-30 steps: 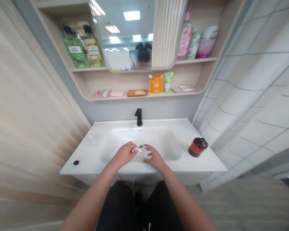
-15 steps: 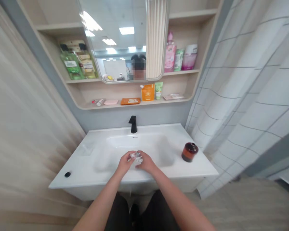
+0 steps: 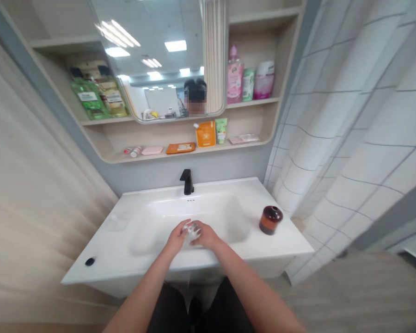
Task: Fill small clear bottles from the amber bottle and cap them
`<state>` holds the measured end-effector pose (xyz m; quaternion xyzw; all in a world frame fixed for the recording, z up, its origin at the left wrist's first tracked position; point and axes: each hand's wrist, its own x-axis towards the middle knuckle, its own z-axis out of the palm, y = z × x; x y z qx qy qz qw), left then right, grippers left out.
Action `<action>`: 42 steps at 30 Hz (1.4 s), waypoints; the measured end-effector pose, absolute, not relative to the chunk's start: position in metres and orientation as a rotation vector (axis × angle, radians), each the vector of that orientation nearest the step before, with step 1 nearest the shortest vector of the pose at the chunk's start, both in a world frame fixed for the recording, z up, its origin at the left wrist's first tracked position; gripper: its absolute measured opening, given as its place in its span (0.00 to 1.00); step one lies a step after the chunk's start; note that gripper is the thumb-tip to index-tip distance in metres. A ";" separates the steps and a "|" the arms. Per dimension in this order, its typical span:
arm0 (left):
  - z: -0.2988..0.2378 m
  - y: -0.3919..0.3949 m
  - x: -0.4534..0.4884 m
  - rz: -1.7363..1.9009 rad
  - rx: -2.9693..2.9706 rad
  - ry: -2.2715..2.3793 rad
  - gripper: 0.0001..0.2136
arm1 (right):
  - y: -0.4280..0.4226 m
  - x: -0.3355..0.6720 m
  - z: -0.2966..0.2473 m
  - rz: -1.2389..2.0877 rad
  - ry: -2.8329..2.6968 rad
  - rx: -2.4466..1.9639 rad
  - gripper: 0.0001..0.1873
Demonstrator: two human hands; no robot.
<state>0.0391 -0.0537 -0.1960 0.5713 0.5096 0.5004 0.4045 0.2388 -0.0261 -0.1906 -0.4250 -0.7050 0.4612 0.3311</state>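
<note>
Both my hands meet over the near side of the white sink basin (image 3: 149, 231). My left hand (image 3: 175, 238) and my right hand (image 3: 205, 237) are closed together around a small clear and white object (image 3: 191, 229), too small to name. The fingers of both hands press on it from either side. A black tap (image 3: 186, 181) stands at the back of the basin, a little beyond my hands.
A brown and orange round jar (image 3: 270, 219) stands on the counter to the right. A small black plug (image 3: 89, 261) lies at the counter's left front. Above are a mirror (image 3: 159, 60) and shelves with bottles and pouches (image 3: 205, 134). A tiled wall rises on the right.
My hands have drawn closer together around the small object. The camera has tilted up and back, so the sink sits lower and further left in view.
</note>
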 end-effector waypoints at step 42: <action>-0.177 -0.054 0.044 1.343 1.406 1.201 0.19 | -0.031 0.238 -0.180 1.084 -1.865 -1.022 0.46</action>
